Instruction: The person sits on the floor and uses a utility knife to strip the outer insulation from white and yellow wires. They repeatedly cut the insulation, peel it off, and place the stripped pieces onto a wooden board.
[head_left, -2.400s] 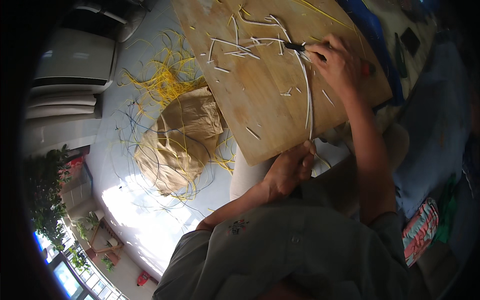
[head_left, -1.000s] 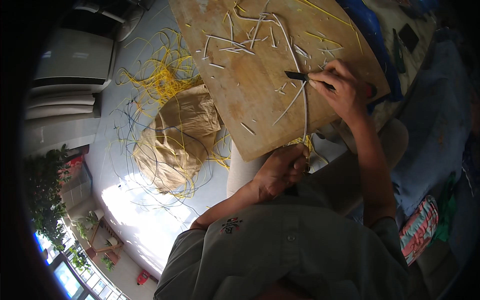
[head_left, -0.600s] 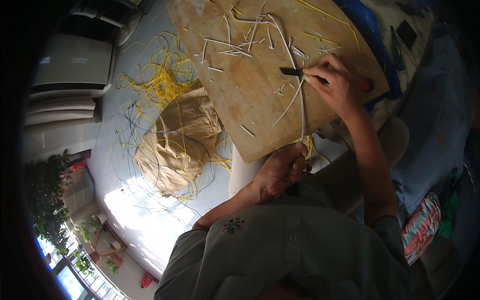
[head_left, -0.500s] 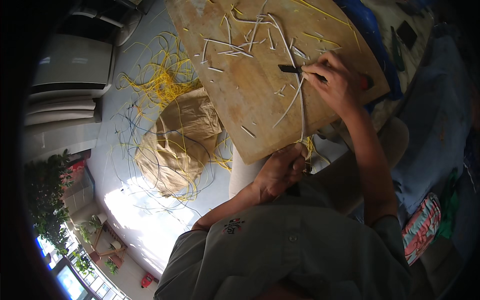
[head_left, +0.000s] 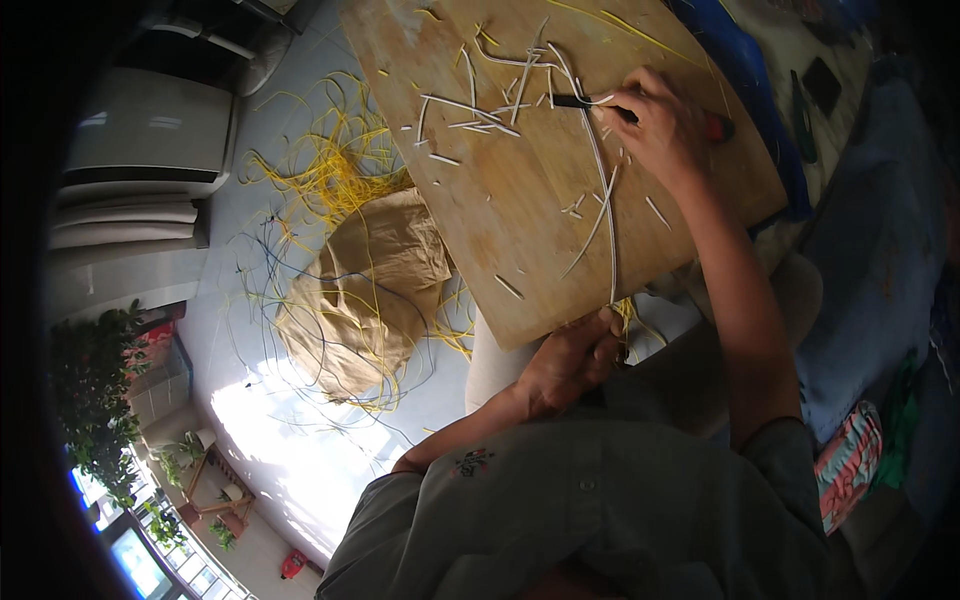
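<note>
A knife with a dark blade [head_left: 572, 101] and a red handle end is gripped in my right hand [head_left: 655, 130]. Its blade lies across a long white cable [head_left: 606, 225], toward the far part of a wooden board [head_left: 520, 230]. At the board's near edge, my left hand [head_left: 572, 362] is closed around the near end of that cable, pulling it roughly straight. Beside the cable lies a loose white strip [head_left: 592, 235]. Short white offcuts [head_left: 480, 115] are scattered to the left of the blade. My left fingertips are partly hidden.
Tangled yellow wires [head_left: 340, 165] and a brown sack [head_left: 365, 290] are on the floor to the left. Blue sheeting [head_left: 745, 80] borders the board's right side, with green-handled pliers [head_left: 803, 120] beyond it. More yellow wire [head_left: 625, 312] shows below the board.
My right hand and the knife have moved away from me along the cable. My left hand keeps its hold at the near edge. The whole view has shifted slightly.
</note>
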